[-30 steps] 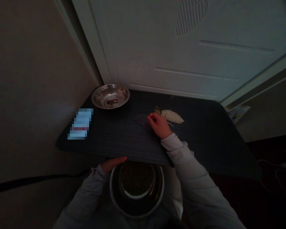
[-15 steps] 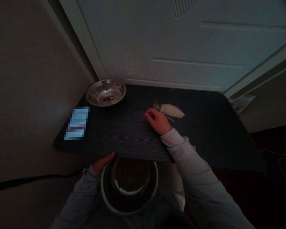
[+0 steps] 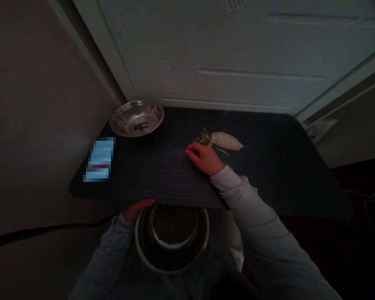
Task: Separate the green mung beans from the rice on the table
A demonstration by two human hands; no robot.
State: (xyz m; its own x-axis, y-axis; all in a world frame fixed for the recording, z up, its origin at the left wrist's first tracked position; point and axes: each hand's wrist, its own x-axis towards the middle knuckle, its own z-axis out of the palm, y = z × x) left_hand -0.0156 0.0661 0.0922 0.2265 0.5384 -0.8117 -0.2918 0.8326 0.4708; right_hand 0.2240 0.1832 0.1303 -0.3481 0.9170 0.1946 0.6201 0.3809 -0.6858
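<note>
My right hand (image 3: 204, 157) rests on the dark table (image 3: 268, 166), fingers curled together and pointing left, just below a small pile of pale and greenish grains (image 3: 221, 140). What its fingertips pinch, if anything, is too dim to make out. My left hand (image 3: 136, 208) grips the rim of a round metal bowl (image 3: 172, 237) held below the table's near edge. That bowl holds dark greenish grains with a pale crescent at the bottom.
An empty steel dish (image 3: 136, 118) sits at the table's far left corner. A blurred pale rectangular thing (image 3: 99, 159) lies near the left edge. A white panelled door (image 3: 237, 54) stands right behind the table. A dark cable (image 3: 34, 233) runs across the floor at left.
My right hand has slid a little to the left along the table, away from the grain pile. The bowl and my left hand stay in place; the view has shifted slightly.
</note>
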